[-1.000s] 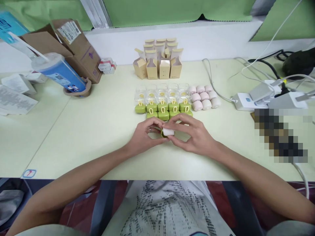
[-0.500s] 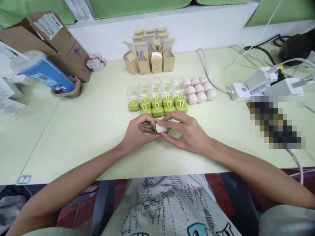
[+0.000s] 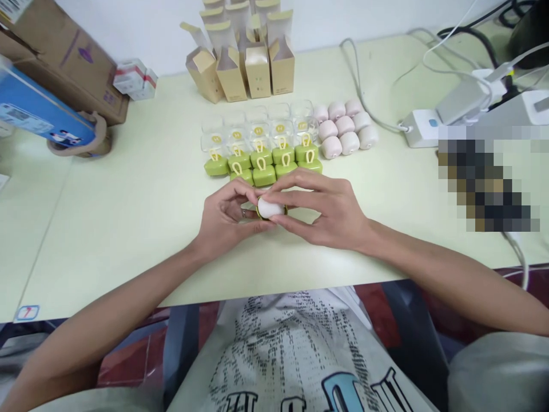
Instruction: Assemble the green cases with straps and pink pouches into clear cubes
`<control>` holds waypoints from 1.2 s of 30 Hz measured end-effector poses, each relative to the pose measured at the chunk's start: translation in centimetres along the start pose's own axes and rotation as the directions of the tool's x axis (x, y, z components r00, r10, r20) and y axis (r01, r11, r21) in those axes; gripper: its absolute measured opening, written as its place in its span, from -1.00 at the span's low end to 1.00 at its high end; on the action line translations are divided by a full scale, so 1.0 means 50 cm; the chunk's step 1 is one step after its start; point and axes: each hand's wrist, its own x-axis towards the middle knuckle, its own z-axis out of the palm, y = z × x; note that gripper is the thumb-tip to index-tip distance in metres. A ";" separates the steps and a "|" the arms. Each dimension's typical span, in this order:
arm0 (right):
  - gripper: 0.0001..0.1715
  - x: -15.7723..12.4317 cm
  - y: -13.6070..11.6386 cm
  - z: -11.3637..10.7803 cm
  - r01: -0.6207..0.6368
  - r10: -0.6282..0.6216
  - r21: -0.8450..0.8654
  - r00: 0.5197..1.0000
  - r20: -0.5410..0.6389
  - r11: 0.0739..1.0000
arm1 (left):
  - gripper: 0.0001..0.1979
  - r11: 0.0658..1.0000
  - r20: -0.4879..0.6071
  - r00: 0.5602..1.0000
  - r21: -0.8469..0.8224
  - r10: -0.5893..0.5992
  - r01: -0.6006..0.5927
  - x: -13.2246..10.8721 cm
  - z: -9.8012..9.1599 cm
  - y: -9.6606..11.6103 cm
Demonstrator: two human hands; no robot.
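Observation:
Both my hands meet over the middle of the pale table [image 3: 128, 217]. My left hand [image 3: 225, 217] and my right hand [image 3: 326, 209] pinch a small white rounded piece [image 3: 269, 207] seated in a green case, most of which my fingers hide. Just beyond lie rows of green cases [image 3: 261, 166] with yellow loops. Clear lids [image 3: 257, 123] stand behind those. A cluster of pale pink rounded pieces [image 3: 345, 129] sits to their right.
Several open tan cartons [image 3: 244, 60] stand at the back. At the left are a cardboard box [image 3: 64, 57], a blue tube [image 3: 38, 111] on a holder and a small red-white box [image 3: 135, 80]. White chargers [image 3: 424, 126] and cables [image 3: 364, 74] lie at the right.
The view has tilted down and everything has slid up the picture. My hands stay together on the white piece and green case, turning it slightly.

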 end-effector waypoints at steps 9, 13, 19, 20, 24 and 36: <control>-0.78 0.000 0.000 -0.004 0.037 -0.037 0.006 0.999 0.034 0.999 | -0.51 0.998 -0.030 0.999 0.062 -0.011 0.013 -0.001 0.002 -0.001; -0.77 0.001 0.005 -0.006 -0.013 0.009 0.065 0.998 0.061 0.998 | -0.53 0.999 -0.015 1.000 0.044 0.001 0.000 -0.003 -0.001 -0.007; -0.75 0.004 0.006 -0.010 -0.029 0.020 0.126 0.997 0.071 0.992 | -0.53 0.998 -0.018 0.999 0.038 0.050 -0.049 -0.001 -0.004 -0.013; -0.75 0.005 0.005 -0.011 -0.019 0.011 0.122 0.997 0.071 0.992 | -0.54 0.998 -0.029 0.999 0.042 0.040 -0.039 -0.001 -0.004 -0.013; -0.76 0.005 0.005 -0.013 0.013 -0.021 0.095 0.996 0.082 0.995 | -0.55 0.998 -0.045 0.999 0.061 -0.001 0.004 -0.003 -0.002 -0.009; -0.73 -0.009 0.016 0.008 -0.031 0.031 -0.012 0.998 0.056 0.999 | -0.42 0.986 0.001 0.993 0.113 0.121 -0.120 -0.008 -0.008 -0.027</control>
